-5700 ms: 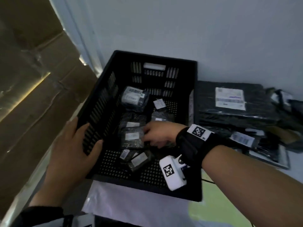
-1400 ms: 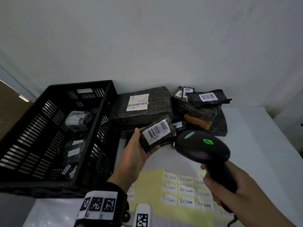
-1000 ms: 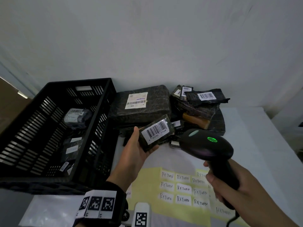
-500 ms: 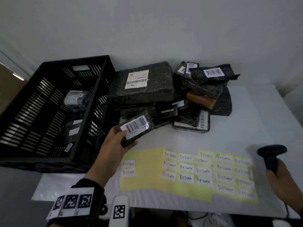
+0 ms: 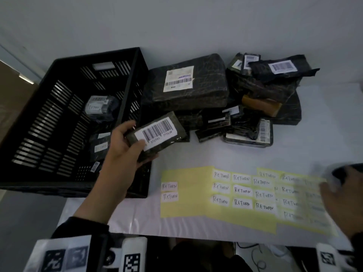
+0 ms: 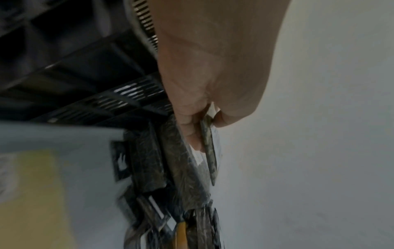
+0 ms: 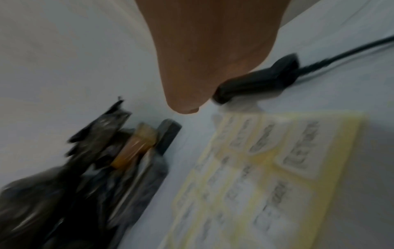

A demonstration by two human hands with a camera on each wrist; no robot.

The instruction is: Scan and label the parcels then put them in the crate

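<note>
My left hand (image 5: pixel 137 134) grips a small dark parcel (image 5: pixel 157 134) with a white barcode label, thumb on top, held above the table by the right wall of the black crate (image 5: pixel 98 54). The left wrist view shows the same parcel (image 6: pixel 210 151) edge-on, pinched in my left hand (image 6: pixel 202 128). My right hand (image 5: pixel 332 193) is blurred at the right edge, over the yellow sheet of RETURN labels (image 5: pixel 196 193). Behind it the black scanner (image 5: pixel 345 171) rests on the table. In the right wrist view, the scanner (image 7: pixel 255 84) lies apart from my right hand (image 7: pixel 185 107), which holds nothing.
A pile of dark wrapped parcels (image 5: pixel 255 105) and one large parcel (image 5: pixel 186 85) lie against the back wall. Several labelled parcels (image 5: pixel 100 108) sit inside the crate. Cardboard (image 5: pixel 11 95) stands at the left. The scanner's cable (image 7: pixel 341 52) runs off right.
The scanner went from pointing at the parcel's barcode down to the table at the right, and my right hand let go of it. My left hand brought the parcel lower and leftwards, nearer the crate.
</note>
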